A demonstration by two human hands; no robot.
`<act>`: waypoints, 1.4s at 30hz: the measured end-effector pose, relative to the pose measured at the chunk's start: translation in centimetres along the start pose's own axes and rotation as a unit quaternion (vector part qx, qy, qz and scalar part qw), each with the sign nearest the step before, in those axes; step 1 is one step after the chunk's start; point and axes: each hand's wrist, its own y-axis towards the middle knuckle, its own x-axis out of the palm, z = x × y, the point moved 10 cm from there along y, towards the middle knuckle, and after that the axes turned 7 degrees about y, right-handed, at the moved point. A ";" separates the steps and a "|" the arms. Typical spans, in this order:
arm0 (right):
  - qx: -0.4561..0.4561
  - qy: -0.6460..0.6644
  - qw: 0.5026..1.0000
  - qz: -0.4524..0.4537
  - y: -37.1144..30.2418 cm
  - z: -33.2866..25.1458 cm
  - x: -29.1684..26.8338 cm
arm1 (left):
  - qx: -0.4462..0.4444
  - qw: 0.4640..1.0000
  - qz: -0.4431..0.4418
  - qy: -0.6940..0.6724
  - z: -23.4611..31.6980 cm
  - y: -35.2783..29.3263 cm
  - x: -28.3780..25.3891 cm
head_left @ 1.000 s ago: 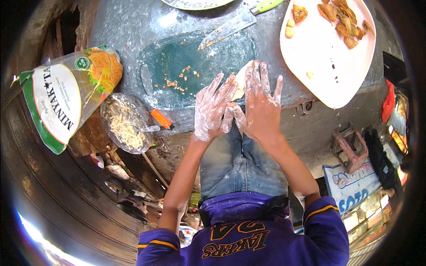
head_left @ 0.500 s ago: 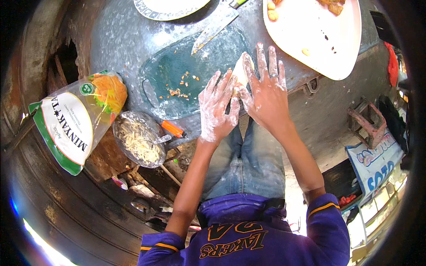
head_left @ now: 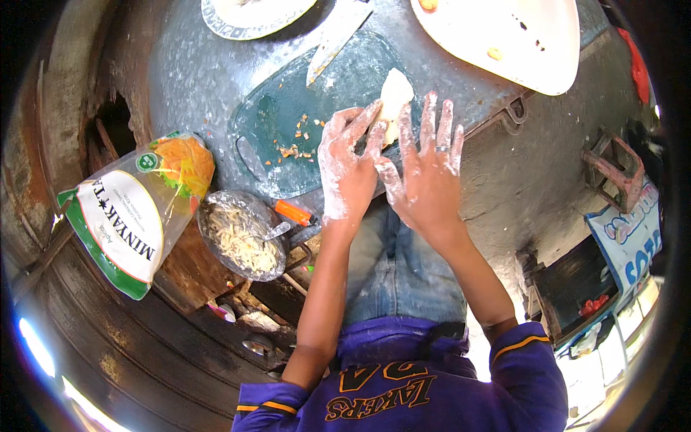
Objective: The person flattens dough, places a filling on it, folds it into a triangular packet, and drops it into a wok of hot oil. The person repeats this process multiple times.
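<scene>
A pale, flattened piece of dough [head_left: 396, 93] lies at the right end of a dark green cutting board [head_left: 259, 119]. My left hand [head_left: 348, 158] is floury, its fingers bent and apart, with the index fingertip touching the dough's left edge. Beside it, my right hand [head_left: 426, 169] has its fingers spread, the index at the dough's lower right; a ring sits on one finger. The thumbs come close together below the dough, whose lower end is partly hidden. Small chopped bits [head_left: 295, 150] are scattered on the board, and a knife [head_left: 335, 45] lies across its far edge.
A patterned-rim plate [head_left: 252, 32] and a large cream tray [head_left: 529, 72] stand at the far side. On the left are a bowl [head_left: 209, 216] of pale shreds with a spoon [head_left: 277, 230], an orange object [head_left: 294, 212] and a plastic pouch [head_left: 144, 209]. A stool [head_left: 620, 173] stands right.
My left fingers have bent and drawn back, and my right hand has shifted down, so more of the dough shows. The view has shifted slightly.
</scene>
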 end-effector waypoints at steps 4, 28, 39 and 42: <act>0.006 0.013 0.999 0.044 0.4 -0.1 0.1 | 0.031 0.999 -0.016 0.022 0.5 0.6 -0.3; 0.070 0.062 0.996 0.011 -1.6 -1.1 1.4 | -0.024 0.983 -0.176 -0.053 -0.3 3.1 0.4; 0.104 0.056 0.993 0.012 -1.5 -2.4 3.3 | 0.017 0.978 -0.205 0.014 0.7 3.6 0.8; 0.097 0.068 0.993 0.030 -1.6 -2.1 2.3 | 0.017 0.980 -0.198 0.018 0.9 3.7 0.7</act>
